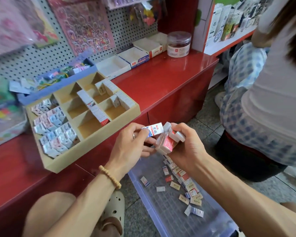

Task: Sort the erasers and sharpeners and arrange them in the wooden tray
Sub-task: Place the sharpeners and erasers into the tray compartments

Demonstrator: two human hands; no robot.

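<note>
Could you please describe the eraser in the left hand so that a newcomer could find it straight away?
Start at the wooden tray on the red counter, then look just below its near right corner, where two hands meet over a clear bin. The left hand pinches a single eraser. Its white and blue sleeve sets it apart from the red and white stack in the right hand.

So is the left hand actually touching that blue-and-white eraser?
Touching. The head view shows the left hand pinching the blue-and-white eraser between thumb and fingers.
</note>
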